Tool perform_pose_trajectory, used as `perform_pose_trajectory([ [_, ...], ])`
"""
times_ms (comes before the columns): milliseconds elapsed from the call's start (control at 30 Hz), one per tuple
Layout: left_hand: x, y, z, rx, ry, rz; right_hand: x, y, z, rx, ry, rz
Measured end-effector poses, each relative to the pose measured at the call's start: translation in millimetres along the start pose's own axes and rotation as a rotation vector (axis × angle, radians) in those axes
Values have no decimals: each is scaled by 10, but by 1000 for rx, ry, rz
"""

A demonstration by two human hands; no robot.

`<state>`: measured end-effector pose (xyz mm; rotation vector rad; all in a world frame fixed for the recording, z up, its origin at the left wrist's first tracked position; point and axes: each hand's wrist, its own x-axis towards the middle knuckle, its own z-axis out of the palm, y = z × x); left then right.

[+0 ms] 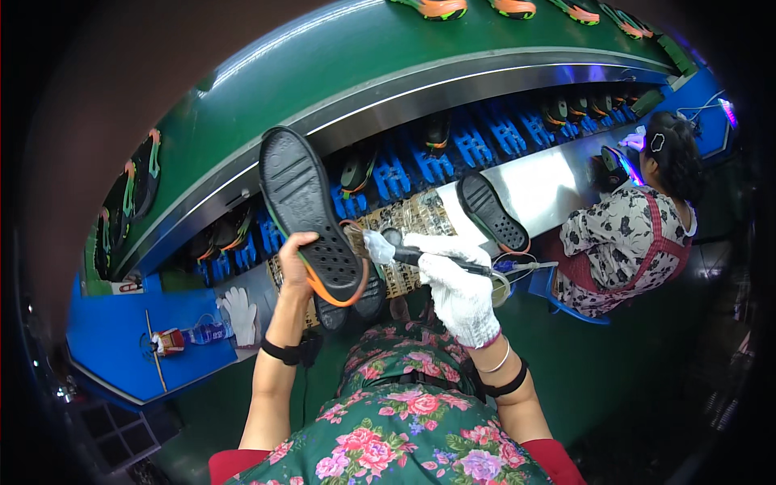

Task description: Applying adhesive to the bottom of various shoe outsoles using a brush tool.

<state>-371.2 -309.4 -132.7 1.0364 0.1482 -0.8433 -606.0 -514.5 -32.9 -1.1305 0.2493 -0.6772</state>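
Note:
My bare left hand [295, 263] is closed on the edge of a black shoe sole [301, 190] with an orange rim at its heel. The sole is tilted up, its hollow inner side with rows of holes facing me. In a white knit glove, my right hand [458, 295] grips a brush [378, 247] whose neck is wrapped in clear plastic. The bristles are at the sole's heel edge; whether they touch is hard to tell. Below lie more dark soles [369, 297], partly hidden, by a taped cardboard mat [404, 218]. Another black sole [491, 212] rests to the right.
Beyond the bench runs a green conveyor [356, 48] with a metal side and shoes on it. Blue racks [432, 162] hold shoes underneath. A co-worker [638, 226] sits at the right. On the left, a blue table [105, 339] bears a bottle [208, 333] and a white glove [240, 315].

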Motion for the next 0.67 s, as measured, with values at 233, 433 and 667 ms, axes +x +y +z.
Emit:
perform_pose_trajectory([
  [233, -702, -288, 608, 72, -307, 151, 60, -124, 402, -18, -81, 86],
  [433, -751, -466, 489, -526, -447, -192, 78, -35, 529, -304, -143, -169],
  [667, -867, -429, 642, -307, -272, -75, 184, -41, 694, -640, -170, -461],
])
